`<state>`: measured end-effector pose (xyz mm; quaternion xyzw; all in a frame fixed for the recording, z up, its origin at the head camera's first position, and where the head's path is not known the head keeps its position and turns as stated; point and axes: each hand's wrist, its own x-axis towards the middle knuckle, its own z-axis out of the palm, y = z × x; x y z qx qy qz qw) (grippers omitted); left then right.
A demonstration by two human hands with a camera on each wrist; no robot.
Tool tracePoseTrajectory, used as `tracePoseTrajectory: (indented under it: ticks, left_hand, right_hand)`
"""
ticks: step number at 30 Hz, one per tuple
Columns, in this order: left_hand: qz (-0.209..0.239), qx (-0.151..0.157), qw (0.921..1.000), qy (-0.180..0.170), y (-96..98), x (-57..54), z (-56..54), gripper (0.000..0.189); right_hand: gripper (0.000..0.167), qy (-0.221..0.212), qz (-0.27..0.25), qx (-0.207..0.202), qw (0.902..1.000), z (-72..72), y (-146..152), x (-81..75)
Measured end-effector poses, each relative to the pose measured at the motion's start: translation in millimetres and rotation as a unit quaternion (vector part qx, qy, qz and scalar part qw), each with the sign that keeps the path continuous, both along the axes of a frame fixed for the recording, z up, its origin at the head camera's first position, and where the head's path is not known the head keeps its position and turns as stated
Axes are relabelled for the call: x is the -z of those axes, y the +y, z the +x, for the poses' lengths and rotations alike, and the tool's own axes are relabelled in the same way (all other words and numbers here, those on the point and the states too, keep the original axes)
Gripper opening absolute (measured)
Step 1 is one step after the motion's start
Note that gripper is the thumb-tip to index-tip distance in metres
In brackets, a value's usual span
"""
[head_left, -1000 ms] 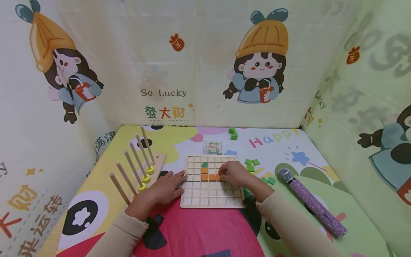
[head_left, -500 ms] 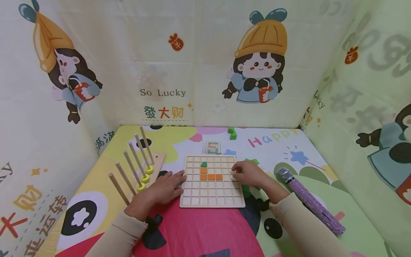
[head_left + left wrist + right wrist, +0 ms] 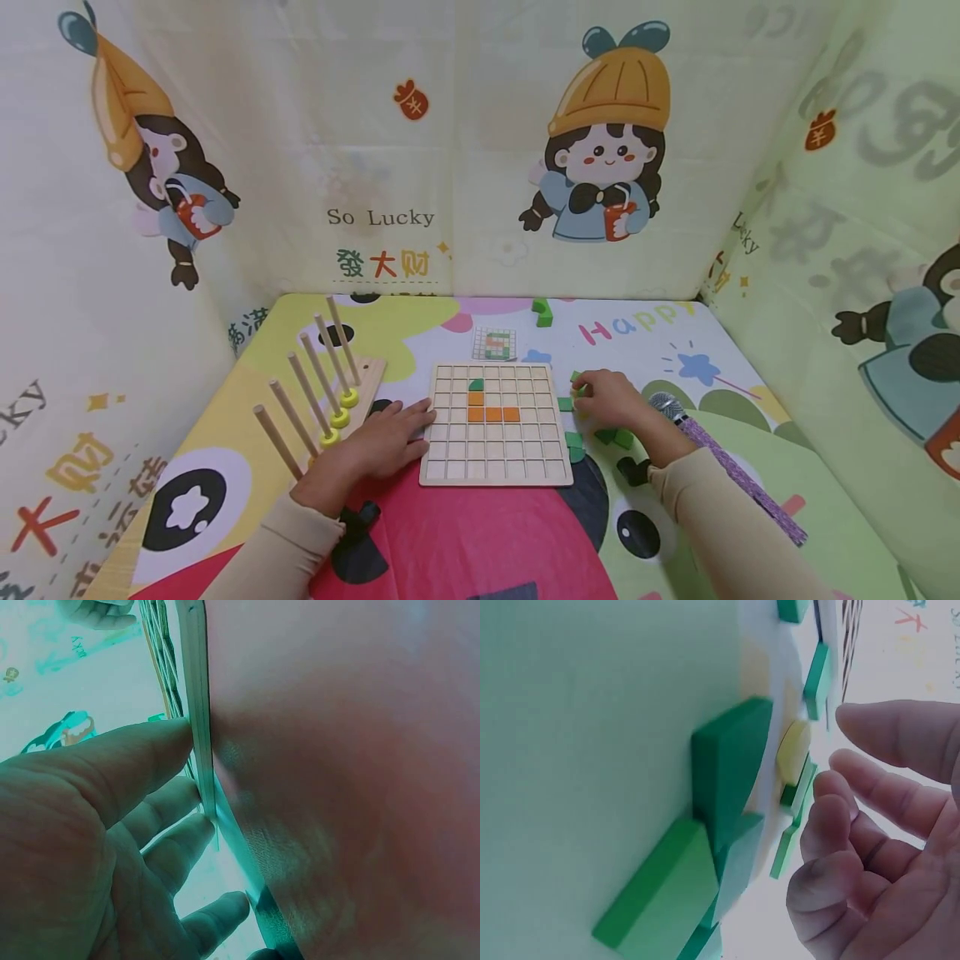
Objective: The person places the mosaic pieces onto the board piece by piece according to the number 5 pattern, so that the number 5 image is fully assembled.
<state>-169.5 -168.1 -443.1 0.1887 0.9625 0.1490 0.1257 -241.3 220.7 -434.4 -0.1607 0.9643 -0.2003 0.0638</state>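
A wooden grid board [image 3: 495, 458] lies in the middle of the table. On it are several orange tiles [image 3: 493, 414] in an L shape and a green rounded tile [image 3: 476, 384] above them. My left hand [image 3: 390, 437] rests at the board's left edge, fingertips touching it; the left wrist view shows the thumb [image 3: 142, 746] against the board's edge. Right of the board, my right hand [image 3: 611, 400] is over loose green tiles [image 3: 575, 442]. In the right wrist view its thumb [image 3: 900, 731] and fingers stand apart, with nothing visible between them; green blocks [image 3: 731, 765] lie beside it.
A small pattern card [image 3: 495, 343] lies behind the board, near a green arch-shaped block [image 3: 542, 312]. At left stands a peg rack [image 3: 371, 375] with upright wooden rods and yellow rings. A glittery purple microphone [image 3: 742, 487] lies at right, partly behind the right forearm.
My right hand has left the rightmost orange tile on the board and moved right, off the board to the green tiles. My left hand stays at the board's edge.
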Motion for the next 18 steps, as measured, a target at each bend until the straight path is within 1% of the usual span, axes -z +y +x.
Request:
tracePoseTrajectory:
  ticks: [4, 8, 12, 18]
  left_hand:
    - [0.003, -0.001, 1.0000, -0.006, 0.1, 0.3, 0.3, 0.060]
    - [0.004, -0.003, 0.9999, -0.011, 0.3, 0.2, 1.5, 0.060]
    - [0.007, -0.005, 0.9999, -0.011, 0.3, -1.2, 1.6, 0.060]
    - [0.001, -0.007, 0.9999, -0.008, -0.3, -0.5, 0.9, 0.060]
  right_hand:
    - [0.029, -0.001, 0.014, 0.015, 0.9998, -5.2, 5.1, 4.7]
    - [0.030, -0.014, 0.018, 0.034, 0.9991, -7.8, 8.2, 6.9]
    - [0.030, -0.024, 0.025, 0.047, 0.9983, -9.0, 8.8, 4.7]
    - [0.029, -0.028, 0.038, 0.050, 0.9976, -12.3, 7.4, 2.5]
